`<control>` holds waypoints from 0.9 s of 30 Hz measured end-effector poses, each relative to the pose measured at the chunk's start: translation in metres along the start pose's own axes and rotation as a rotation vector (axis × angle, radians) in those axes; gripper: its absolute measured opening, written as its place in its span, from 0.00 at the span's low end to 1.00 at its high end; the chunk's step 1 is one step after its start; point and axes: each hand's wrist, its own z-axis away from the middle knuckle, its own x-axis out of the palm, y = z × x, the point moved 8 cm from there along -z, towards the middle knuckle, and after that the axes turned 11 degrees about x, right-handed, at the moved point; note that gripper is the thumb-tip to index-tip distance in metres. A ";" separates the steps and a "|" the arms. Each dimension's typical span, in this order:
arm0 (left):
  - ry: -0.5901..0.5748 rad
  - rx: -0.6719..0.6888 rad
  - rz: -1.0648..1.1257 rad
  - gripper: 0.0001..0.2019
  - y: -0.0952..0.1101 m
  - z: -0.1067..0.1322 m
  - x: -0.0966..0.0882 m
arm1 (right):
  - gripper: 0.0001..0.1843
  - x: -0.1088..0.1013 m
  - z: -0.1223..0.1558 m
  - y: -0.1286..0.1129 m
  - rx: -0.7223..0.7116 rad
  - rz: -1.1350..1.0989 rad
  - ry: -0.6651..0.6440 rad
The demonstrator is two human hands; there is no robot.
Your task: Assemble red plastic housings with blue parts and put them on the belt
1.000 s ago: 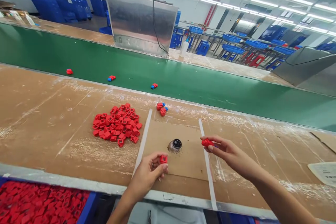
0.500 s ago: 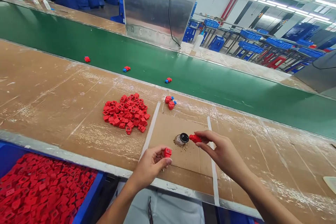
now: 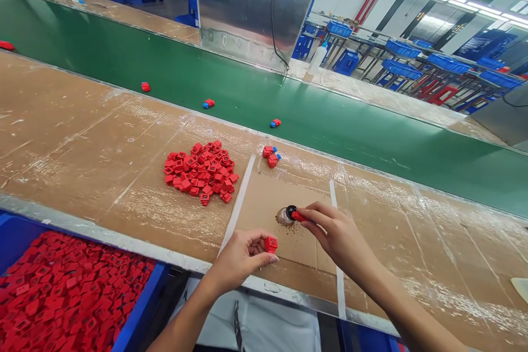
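Observation:
My left hand pinches a small red square plastic part near the front edge of the cardboard-covered bench. My right hand grips a slim red-handled tool whose tip rests on a small round dark-topped pot on the cardboard. A pile of the same red parts lies to the left of both hands. A few finished red-and-blue pieces sit beyond the pot.
A green conveyor belt runs behind the bench and carries several red-and-blue pieces. A blue bin full of red parts stands at the lower left. A metal panel stands behind the belt. Blue crates fill the background.
My right hand has moved left and brought the red tool from mid-air down onto the small pot. My left hand keeps the red part and has barely shifted. The view has tilted downward.

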 end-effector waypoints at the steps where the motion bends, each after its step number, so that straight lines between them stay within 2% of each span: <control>1: 0.000 -0.005 -0.001 0.09 0.000 0.000 0.000 | 0.18 0.001 0.000 0.000 -0.003 0.004 -0.002; 9: 0.010 -0.003 0.044 0.10 -0.004 0.000 -0.001 | 0.14 -0.003 0.000 -0.002 -0.044 0.015 0.051; 15: 0.031 0.029 0.078 0.16 -0.007 0.000 -0.003 | 0.12 -0.010 0.000 0.001 -0.007 0.010 0.093; 23: -0.016 -0.015 0.074 0.13 -0.007 0.000 0.000 | 0.12 -0.015 -0.002 0.008 0.045 -0.081 0.101; 27: -0.015 -0.022 0.103 0.12 -0.009 0.001 0.001 | 0.10 -0.019 0.003 0.001 0.069 -0.169 0.097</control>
